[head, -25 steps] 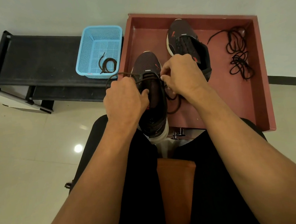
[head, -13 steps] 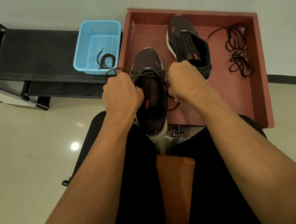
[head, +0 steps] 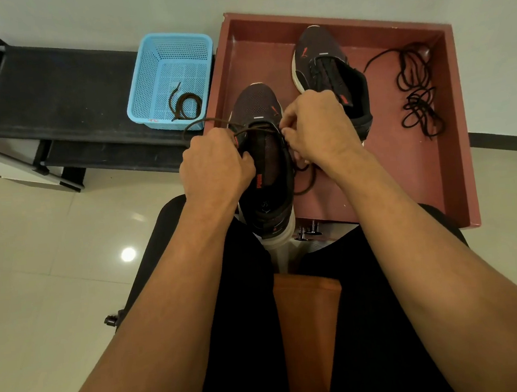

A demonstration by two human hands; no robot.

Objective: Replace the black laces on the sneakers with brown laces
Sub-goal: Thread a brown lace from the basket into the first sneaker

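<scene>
A dark sneaker [head: 264, 170] with a white sole stands toe-away at the near left edge of the red-brown tray [head: 453, 132]. My left hand [head: 214, 165] grips its left side and a strand of the brown lace [head: 212, 123], which loops out to the left. My right hand [head: 317, 130] pinches the same lace at the shoe's right eyelets; more of it trails below that hand. A second dark sneaker [head: 330, 72] sits further back in the tray. The removed black laces [head: 417, 85] lie tangled at the tray's right.
A blue plastic basket [head: 148, 80] holding one coiled brown lace [head: 187, 104] stands on a black low rack [head: 51, 89] left of the tray. Pale tiled floor lies to the left. My legs in black and an orange seat are below.
My right hand moved forward again to the right eyelets after pulling back. The left hand stayed on the sneaker's left side, and the lace loop on the left persists.
</scene>
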